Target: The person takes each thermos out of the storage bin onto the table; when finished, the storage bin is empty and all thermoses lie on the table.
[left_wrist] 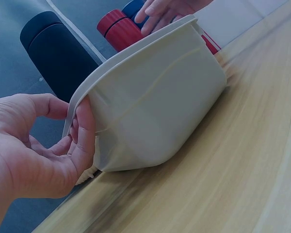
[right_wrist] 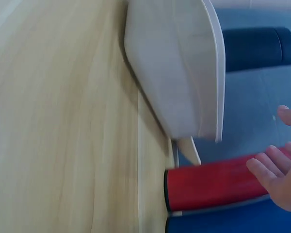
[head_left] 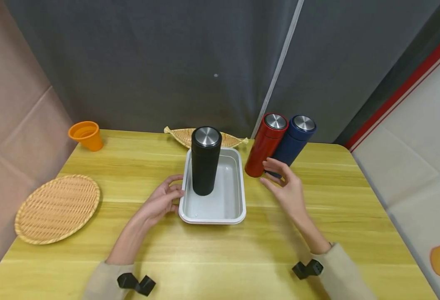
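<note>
A white plastic tub [head_left: 228, 200] sits on the table, and a black thermos [head_left: 205, 166] with a silver lid stands inside it, at the left. My left hand [head_left: 162, 199] grips the tub's left rim; the left wrist view has the thumb [left_wrist: 52, 106] and fingers on either side of that edge. To the tub's right, a red thermos [head_left: 262, 152] and a blue thermos [head_left: 290, 143] stand side by side. My right hand [head_left: 289, 191] hovers in front of them with fingers loosely bent, holding nothing. In the right wrist view its fingertips lie in front of the red thermos [right_wrist: 208, 187].
Behind the tub lies a boat-shaped wicker basket [head_left: 184, 135], partly covered by the black thermos. An orange cup [head_left: 87, 135] stands at the back left. A round woven tray [head_left: 58, 208] lies on the left. Grey partition [head_left: 160, 66] borders the table's back edge.
</note>
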A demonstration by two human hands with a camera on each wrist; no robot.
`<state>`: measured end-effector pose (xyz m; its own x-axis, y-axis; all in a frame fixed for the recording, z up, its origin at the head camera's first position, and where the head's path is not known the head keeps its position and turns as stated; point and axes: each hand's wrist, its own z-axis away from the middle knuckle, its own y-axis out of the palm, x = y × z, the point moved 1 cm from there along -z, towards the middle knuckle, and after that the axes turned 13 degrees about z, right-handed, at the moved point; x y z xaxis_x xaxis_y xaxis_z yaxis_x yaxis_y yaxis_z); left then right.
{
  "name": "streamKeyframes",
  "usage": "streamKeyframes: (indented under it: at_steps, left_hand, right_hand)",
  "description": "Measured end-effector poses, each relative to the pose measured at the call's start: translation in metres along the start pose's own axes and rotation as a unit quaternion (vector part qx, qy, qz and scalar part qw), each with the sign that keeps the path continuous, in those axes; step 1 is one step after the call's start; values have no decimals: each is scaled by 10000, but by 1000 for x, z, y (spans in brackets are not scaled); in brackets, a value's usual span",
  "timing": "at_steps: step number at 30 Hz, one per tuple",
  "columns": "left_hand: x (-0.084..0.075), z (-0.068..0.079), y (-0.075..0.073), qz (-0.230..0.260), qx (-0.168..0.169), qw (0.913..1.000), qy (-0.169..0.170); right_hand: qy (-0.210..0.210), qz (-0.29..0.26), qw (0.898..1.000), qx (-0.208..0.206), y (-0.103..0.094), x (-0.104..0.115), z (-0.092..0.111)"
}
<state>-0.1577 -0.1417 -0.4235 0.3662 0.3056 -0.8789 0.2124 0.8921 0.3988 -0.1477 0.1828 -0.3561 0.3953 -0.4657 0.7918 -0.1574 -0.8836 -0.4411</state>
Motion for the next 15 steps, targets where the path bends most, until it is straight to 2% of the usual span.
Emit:
streamKeyframes:
  at_steps: [7, 15]
  left_hand:
    - [1, 2, 0, 33, 13, 10000, -34]
    - [0, -1, -1, 31, -3, 10000, -39]
  right_hand:
    - [77, -185, 9986, 481, 24, 17, -3]
    - [44, -95, 9946, 1032, 50, 5, -16]
